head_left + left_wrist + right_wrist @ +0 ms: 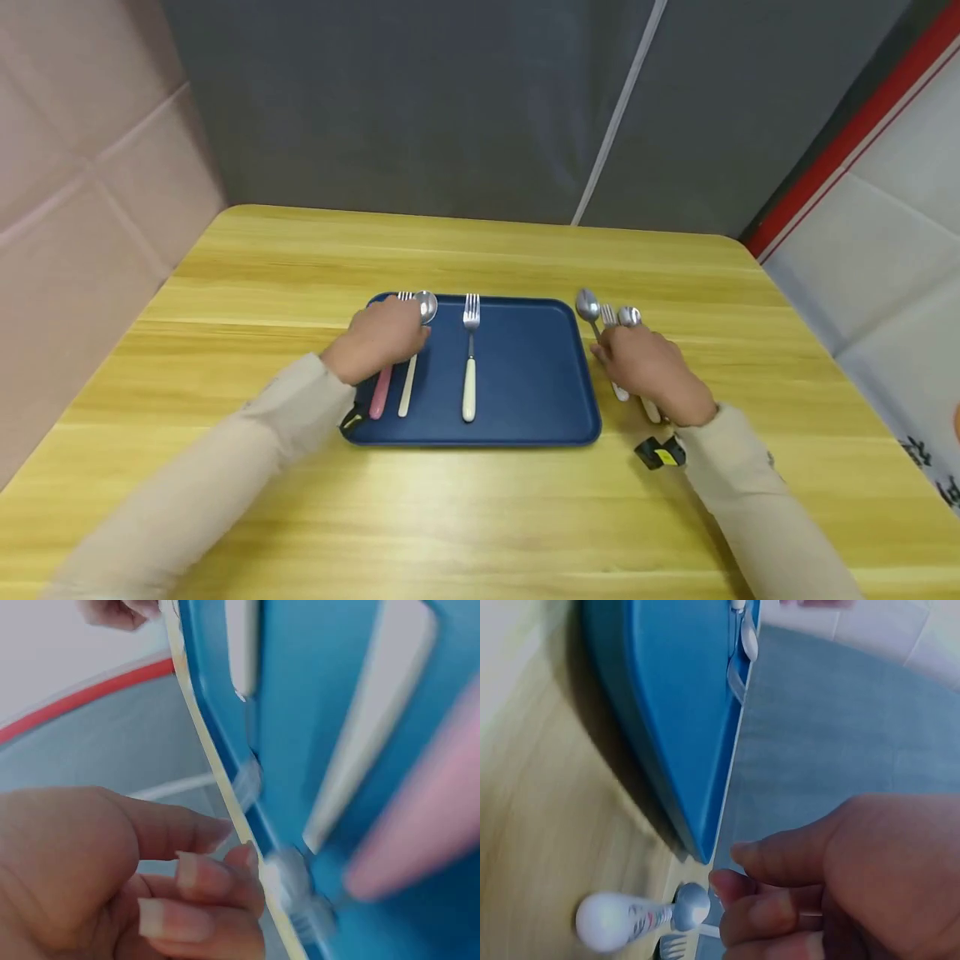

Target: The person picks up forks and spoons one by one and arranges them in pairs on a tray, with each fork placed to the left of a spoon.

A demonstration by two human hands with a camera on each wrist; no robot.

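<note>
My left hand (386, 333) hovers over the left part of a blue tray (532, 375), its fingers loosely bent with nothing between them. Beneath it lie a fork with a pink handle (381, 396) and a spoon with a cream handle (407, 392), both partly covered in the head view. A cream-handled fork (469, 387) lies to their right. My right hand (648, 367), fingers loosely curled and holding nothing, is over cutlery on the table right of the tray: a spoon (587, 306), a fork (608, 315) and another spoon (629, 317), handles partly hidden.
The tray rests on a wooden table (465, 517). Behind the table's far edge hangs a dark grey panel (405, 108). Tiled walls (82, 233) stand on the left and right, with a red strip on the right one.
</note>
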